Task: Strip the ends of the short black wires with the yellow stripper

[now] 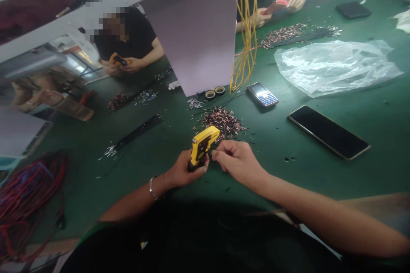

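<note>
My left hand [185, 169] is wrapped round the dark grip of a yellow hand tool [204, 144], whose head points up and to the right. Just right of the tool, the fingers of my right hand [238, 162] are pinched together by its side. What they hold, if anything, is too small to make out. Behind both hands lies a pile of short copper-and-black wire pieces [222, 123] on the green table [282, 217].
Bundled dark wires [136, 134] lie left, red and blue cables [28, 196] far left. A keypad phone [262, 94], a smartphone [328, 131] and a plastic bag [336, 66] are right. Yellow wires [245, 30] hang beside a panel [201, 34]. Other people work across the table.
</note>
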The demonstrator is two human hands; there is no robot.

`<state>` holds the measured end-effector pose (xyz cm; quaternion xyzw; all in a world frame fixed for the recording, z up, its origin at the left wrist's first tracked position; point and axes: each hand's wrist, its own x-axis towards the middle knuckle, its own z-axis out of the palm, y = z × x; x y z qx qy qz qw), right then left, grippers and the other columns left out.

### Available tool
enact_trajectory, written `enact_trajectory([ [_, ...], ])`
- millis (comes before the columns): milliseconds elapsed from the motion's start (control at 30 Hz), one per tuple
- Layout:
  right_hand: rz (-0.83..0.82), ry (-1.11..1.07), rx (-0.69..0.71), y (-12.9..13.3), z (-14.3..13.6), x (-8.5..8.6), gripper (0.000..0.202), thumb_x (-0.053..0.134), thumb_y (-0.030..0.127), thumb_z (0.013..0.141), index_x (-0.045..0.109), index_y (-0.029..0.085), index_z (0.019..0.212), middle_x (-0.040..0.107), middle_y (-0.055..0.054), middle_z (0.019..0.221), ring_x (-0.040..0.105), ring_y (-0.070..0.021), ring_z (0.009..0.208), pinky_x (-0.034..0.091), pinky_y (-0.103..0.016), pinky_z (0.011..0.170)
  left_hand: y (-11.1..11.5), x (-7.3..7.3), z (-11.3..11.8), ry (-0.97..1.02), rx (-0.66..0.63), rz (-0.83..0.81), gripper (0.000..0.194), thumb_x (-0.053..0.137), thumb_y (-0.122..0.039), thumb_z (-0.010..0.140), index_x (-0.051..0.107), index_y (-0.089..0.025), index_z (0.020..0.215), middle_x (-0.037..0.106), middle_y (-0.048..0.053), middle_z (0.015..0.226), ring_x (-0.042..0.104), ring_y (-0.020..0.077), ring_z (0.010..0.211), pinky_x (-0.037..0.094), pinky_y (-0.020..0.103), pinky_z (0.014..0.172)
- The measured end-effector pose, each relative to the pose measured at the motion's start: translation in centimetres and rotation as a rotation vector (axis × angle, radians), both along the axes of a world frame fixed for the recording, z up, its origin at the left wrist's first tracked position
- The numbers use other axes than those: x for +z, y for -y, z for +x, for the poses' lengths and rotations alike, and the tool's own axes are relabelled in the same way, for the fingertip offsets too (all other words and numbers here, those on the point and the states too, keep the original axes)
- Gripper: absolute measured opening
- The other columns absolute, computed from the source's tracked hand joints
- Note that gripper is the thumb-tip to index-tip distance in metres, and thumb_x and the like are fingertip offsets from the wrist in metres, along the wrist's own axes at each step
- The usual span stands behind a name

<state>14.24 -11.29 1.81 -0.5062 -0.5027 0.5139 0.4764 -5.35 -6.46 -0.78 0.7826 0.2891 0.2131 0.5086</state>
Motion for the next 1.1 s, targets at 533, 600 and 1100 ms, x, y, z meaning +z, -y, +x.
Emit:
enact_trajectory([
  [533, -0.045, 0.021, 0.009, -0.5, 0.6, -0.5, 0.028, 0.058, 0.037, 0.082, 0.062, 0.02, 0.061, 0.053, 0.004, 0.047, 0.038, -0.0086, 0.044, 0.031, -0.025, 0.045, -0.3, -1.3, 0.2, 0.353, 0.112, -0.638, 0.024, 0.074, -0.026, 0.077, 0.058, -0.014, 0.09, 0.057, -0.001, 0.06, 0.054, 0.013, 0.048, 0.048, 0.03, 0.051],
  [600, -0.048, 0.006, 0.018, -0.7, 0.8, -0.5, 0.028, 0.057, 0.039, 0.084, 0.065, 0.019, 0.065, 0.056, 0.003, 0.048, 0.037, -0.008, 0.042, 0.031, -0.025, 0.044, -0.5, -0.8, 0.4, 0.425, 0.102, -0.718, 0.024, 0.073, -0.02, 0.073, 0.059, -0.013, 0.092, 0.058, 0.001, 0.066, 0.055, 0.0136, 0.052, 0.048, 0.031, 0.054],
  [1100, 0.063, -0.006, -0.136, -1.7, 2.3, -1.2, 0.024, 0.052, 0.032, 0.084, 0.067, 0.017, 0.095, 0.062, 0.001, 0.063, 0.044, -0.009, 0.045, 0.037, -0.025, 0.044, -1.5, -0.4, 0.1, 0.479, -0.13, -0.873, 0.044, 0.07, -0.017, 0.058, 0.062, -0.011, 0.1, 0.064, 0.008, 0.079, 0.061, 0.0213, 0.069, 0.05, 0.039, 0.068],
])
